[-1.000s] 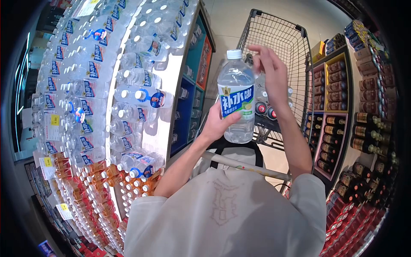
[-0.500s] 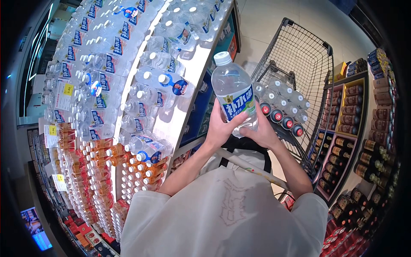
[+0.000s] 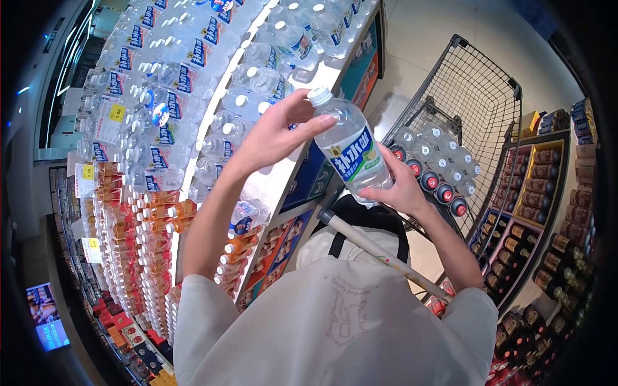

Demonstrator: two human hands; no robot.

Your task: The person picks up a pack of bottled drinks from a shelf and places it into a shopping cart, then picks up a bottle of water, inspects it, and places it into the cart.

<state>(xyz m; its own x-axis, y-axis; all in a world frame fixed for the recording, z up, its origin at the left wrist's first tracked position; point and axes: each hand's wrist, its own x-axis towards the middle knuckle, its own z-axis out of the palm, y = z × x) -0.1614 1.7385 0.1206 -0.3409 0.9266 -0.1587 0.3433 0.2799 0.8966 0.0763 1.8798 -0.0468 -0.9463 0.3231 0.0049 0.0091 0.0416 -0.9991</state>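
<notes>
A large clear bottle (image 3: 353,151) with a white cap and a blue, white and green label is tilted in front of my chest. My right hand (image 3: 400,186) grips its lower part, fingers behind and thumb across the front. Up at the bottle's shoulder is my left hand (image 3: 283,132), its thumb and fingers spread apart, the thumb at or very near the bottle just below the cap. Whether that thumb presses on it I cannot tell. Behind my left hand stand similar bottles (image 3: 261,80) on a white lit shelf (image 3: 273,186).
A wire shopping cart (image 3: 479,83) stands ahead to the right, holding clear bottles (image 3: 444,151) and dark ones with red caps (image 3: 444,192). Its handle (image 3: 380,251) crosses before my waist. Shelves of dark bottles (image 3: 512,248) line the right; orange drinks (image 3: 154,225) are at the left.
My left hand has let go of the bottle's lower part and risen to its shoulder, opening. The bottle now leans more to the left, and the view has shifted slightly.
</notes>
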